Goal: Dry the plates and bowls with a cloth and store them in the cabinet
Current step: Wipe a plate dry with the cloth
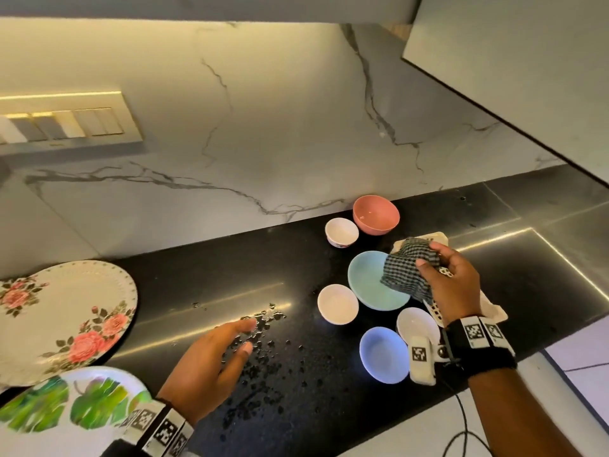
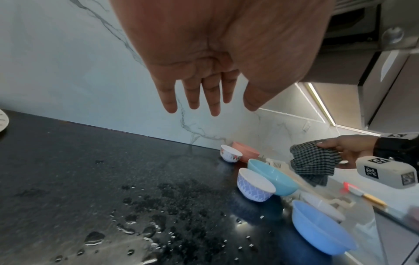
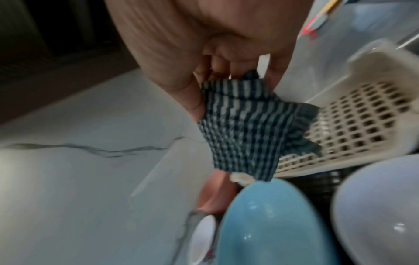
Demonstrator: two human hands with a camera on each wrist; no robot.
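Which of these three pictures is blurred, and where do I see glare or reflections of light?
Right wrist view: motion blur smears the checked dish cloth and the turquoise bowl. Head view: sharp, though light streaks glare on the black granite counter; the leaf-patterned plate at the edge looks soft. Left wrist view: mostly sharp, water drops glint, wide-angle lens bends the counter edge.

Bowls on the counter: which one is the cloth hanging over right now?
The large teal bowl, in the middle of the cluster. The checked cloth held by the right hand hangs over its right rim; the pink, blue and white bowls sit apart from it.
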